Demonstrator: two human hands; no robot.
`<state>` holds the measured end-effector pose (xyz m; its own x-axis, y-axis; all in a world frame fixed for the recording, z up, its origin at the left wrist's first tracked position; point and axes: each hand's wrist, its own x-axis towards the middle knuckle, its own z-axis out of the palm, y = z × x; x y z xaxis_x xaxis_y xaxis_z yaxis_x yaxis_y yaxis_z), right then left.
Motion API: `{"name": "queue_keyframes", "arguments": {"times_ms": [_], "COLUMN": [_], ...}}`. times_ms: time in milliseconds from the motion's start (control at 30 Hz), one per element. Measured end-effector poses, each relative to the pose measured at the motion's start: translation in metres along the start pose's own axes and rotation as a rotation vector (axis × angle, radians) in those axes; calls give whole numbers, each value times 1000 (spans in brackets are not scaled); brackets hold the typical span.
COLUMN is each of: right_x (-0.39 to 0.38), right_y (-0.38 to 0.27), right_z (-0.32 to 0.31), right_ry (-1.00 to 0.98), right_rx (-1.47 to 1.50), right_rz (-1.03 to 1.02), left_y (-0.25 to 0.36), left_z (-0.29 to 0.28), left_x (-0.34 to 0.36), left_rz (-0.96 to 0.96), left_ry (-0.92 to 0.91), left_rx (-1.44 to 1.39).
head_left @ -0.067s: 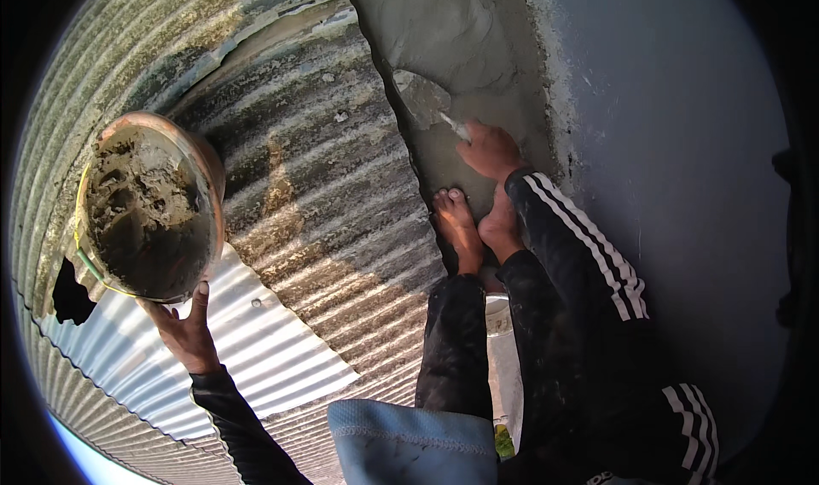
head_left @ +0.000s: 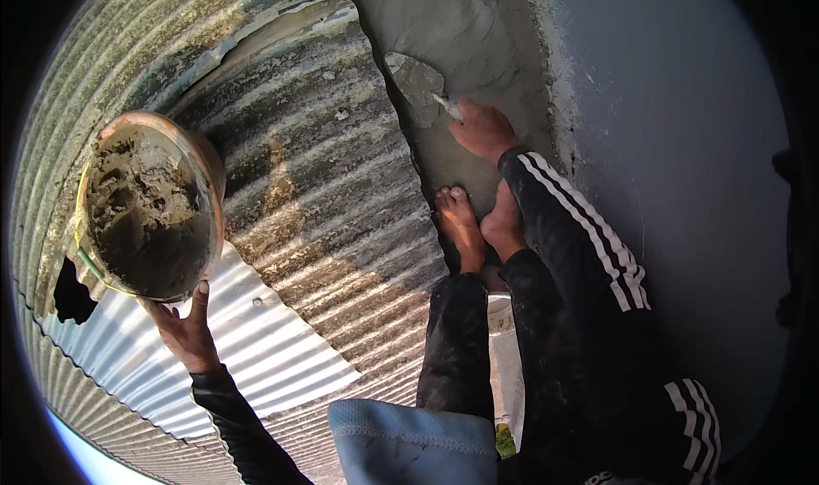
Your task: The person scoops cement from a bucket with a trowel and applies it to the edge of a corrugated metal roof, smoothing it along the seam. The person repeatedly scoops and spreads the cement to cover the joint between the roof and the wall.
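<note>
In my right hand [head_left: 485, 132] is the handle of a trowel [head_left: 416, 79], its mortar-smeared blade lying against the wet grey mortar strip [head_left: 444, 24] by the roof's edge. My left hand [head_left: 186, 330] is at the lower rim of a bucket [head_left: 213, 186], thumb up against its side and the other fingers partly hidden beneath it. Lumpy grey mortar [head_left: 149, 203] fills much of this bucket, which tilts toward me on the corrugated roof.
Rusty corrugated roofing [head_left: 333, 169] spreads over the left, with a shiny newer sheet [head_left: 247, 331] and a dark hole [head_left: 73, 293]. A smooth grey wall [head_left: 682, 127] rises at the right. My bare feet [head_left: 461, 229] stand on the mortar strip; a pale container [head_left: 505, 357] shows between my legs.
The trowel and my right hand have slid a little away from my feet and slightly left along the mortar. My left hand and the bucket stay put.
</note>
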<state>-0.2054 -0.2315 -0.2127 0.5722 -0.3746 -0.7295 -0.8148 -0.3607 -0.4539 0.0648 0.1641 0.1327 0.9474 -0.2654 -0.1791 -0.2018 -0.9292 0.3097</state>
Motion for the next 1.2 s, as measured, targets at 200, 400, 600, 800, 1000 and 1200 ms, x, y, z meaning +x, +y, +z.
{"name": "queue_keyframes", "arguments": {"times_ms": [200, 400, 600, 800, 1000, 1200], "right_x": [20, -64, -64, -61, -42, -133], "right_y": [-21, 35, 46, 21, 39, 36], "right_z": [1, 40, 43, 56, 38, 26], "right_ry": [-85, -120, 182, 145, 231, 289], "right_rx": [-58, -189, 2, 13, 117, 261], "right_rz": [73, 169, 406, 261, 412, 513], "left_y": [2, -1, 5, 1, -5, -18], "left_z": [0, 0, 1, -1, 0, 2], "left_x": [1, 1, 1, 0, 0, -4], "left_rz": [70, 51, 67, 41, 51, 42], "left_ry": [2, 7, -12, 21, 42, 137], "left_rx": [15, 23, 14, 114, 87, 307]}}
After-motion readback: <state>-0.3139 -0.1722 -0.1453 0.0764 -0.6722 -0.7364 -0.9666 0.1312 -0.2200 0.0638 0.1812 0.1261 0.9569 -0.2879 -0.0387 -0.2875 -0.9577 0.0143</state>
